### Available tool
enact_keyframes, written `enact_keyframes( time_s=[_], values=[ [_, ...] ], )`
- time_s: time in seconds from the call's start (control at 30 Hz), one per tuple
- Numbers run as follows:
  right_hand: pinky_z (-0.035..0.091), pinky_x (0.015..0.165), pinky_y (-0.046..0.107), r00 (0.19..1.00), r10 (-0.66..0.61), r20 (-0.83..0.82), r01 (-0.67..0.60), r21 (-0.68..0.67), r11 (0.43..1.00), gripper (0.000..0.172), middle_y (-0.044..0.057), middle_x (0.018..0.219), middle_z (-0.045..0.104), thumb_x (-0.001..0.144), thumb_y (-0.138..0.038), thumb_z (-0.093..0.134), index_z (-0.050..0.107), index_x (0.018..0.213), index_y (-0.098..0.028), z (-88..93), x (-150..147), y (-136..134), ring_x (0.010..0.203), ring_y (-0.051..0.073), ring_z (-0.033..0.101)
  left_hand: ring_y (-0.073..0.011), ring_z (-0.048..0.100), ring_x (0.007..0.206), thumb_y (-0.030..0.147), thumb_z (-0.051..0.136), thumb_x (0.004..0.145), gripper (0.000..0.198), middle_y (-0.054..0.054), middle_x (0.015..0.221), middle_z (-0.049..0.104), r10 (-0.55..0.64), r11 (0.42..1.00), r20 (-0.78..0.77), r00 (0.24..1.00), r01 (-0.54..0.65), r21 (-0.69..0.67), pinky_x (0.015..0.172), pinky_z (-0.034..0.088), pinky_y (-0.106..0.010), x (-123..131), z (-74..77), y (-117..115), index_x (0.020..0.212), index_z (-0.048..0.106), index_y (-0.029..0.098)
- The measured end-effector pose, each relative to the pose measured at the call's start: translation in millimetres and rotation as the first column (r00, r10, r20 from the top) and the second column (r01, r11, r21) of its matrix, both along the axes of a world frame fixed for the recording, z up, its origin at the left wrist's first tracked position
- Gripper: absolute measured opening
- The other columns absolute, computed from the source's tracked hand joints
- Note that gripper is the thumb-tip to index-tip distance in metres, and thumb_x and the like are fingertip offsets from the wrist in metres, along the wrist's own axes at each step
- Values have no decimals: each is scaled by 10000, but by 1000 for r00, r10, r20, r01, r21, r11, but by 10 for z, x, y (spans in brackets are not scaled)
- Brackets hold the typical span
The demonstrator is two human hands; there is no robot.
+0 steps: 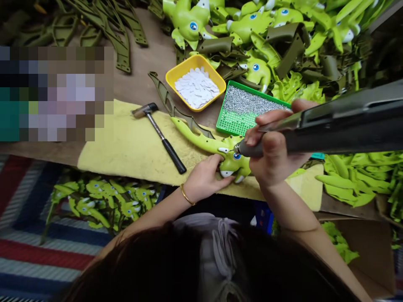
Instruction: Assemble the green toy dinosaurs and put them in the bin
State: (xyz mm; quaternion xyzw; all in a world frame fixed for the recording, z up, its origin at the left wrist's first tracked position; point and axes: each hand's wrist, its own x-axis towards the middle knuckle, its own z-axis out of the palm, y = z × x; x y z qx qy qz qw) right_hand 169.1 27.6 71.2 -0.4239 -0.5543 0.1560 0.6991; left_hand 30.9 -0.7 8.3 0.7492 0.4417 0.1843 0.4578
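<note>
A lime-green plastic dinosaur toy [220,147] with a blue eye lies on a yellow felt pad [122,155], its long tail part reaching up and left. My left hand [204,178] grips the toy's head from the near side, and a gold bangle [187,195] circles that wrist. My right hand [272,147] is wrapped around a black electric screwdriver [324,136]. The tool's narrow tip touches the top of the toy's head, close to the eye. The contact point is partly hidden by the tool's grey nose.
A claw hammer [160,138] lies on the pad. Behind it are a yellow tray of white paper pieces [197,82] and a green perforated tray of small metal pins [242,107]. Piles of green and olive toy parts [252,33] surround the work area.
</note>
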Motion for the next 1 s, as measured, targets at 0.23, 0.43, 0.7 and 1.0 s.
enact_keyframes(
  time_s=[0.23, 0.43, 0.7, 1.0],
  values=[
    [558, 553, 277, 990, 141, -16, -141, -31, 989, 388, -49, 846, 612, 805, -412, 682, 538, 1164, -388, -241, -62, 24, 574, 91, 588, -162, 529, 617, 438, 705, 734, 398, 4, 712, 552, -1, 996, 14, 1000, 2, -94, 573, 372, -278, -5, 12, 16, 981, 536, 176],
    [515, 463, 251, 981, 195, 24, -191, -108, 976, 485, -78, 752, 550, 749, -365, 735, 499, 1171, -413, -435, -67, -98, 509, 90, 518, -166, 529, 627, 395, 706, 708, 298, 17, 660, 511, 49, 997, 34, 998, -47, -69, 564, 363, -276, 10, -21, 10, 858, 536, 201],
    [456, 427, 208, 997, -8, -73, 6, -24, 1000, 465, -52, 829, 607, 816, -416, 657, 476, 1237, -336, -181, -4, 246, 458, 45, 492, -172, 589, 677, 422, 781, 698, 477, -1, 763, 583, 58, 978, 112, 992, -34, -206, 622, 472, -302, -62, -51, -78, 1041, 548, 186],
    [550, 557, 337, 938, -347, -1, 346, -90, 934, 395, 0, 898, 565, 847, -569, 550, 499, 1137, -306, -701, 446, 911, 569, 111, 584, -154, 692, 727, 381, 776, 704, 616, 16, 845, 633, 666, 650, 389, 637, -240, -721, 762, 602, -364, -248, -31, 54, 1121, 356, 209]
  ],
)
